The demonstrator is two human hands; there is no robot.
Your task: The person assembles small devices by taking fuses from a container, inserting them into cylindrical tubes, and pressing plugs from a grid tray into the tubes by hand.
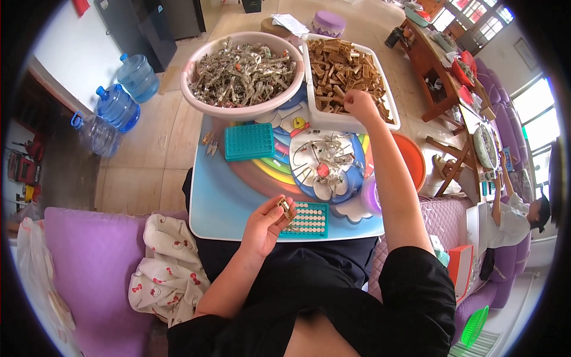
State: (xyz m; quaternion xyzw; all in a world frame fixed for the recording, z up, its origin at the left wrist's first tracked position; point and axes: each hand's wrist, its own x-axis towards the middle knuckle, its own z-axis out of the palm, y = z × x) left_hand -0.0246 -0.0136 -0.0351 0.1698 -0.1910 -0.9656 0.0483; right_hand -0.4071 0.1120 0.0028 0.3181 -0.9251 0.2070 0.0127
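1. Hands first: your left hand (pixel 266 224) is curled shut around a small brass-coloured piece (pixel 286 208), pinched between thumb and fingers just above the near teal grid tray (pixel 309 220).
2. Your right hand (pixel 360 104) reaches far forward into the white rectangular tub (pixel 389 113), fingers bunched down on the brown wooden blocks (pixel 342 71); whether it has actually closed on one, you cannot tell from this view.
3. That near grid tray sits at the table's near edge, its cells partly filled with small pale pieces.
4. A second teal grid tray (pixel 248 141) lies further out on the left, just below the pink basin (pixel 196 62).
5. The pink basin is heaped with silvery metal clips (pixel 244 74) and stands touching the white tub's left side.
6. Between your arms, a loose scatter of metal clips (pixel 326 156) lies on the rainbow-patterned table (pixel 220 202).
7. Beside the table's right edge sits an orange bowl (pixel 413 160).
8. On the floor to your left stand three blue water jugs (pixel 118 107).
9. Another person (pixel 511 220) sits on the purple sofa at far right.
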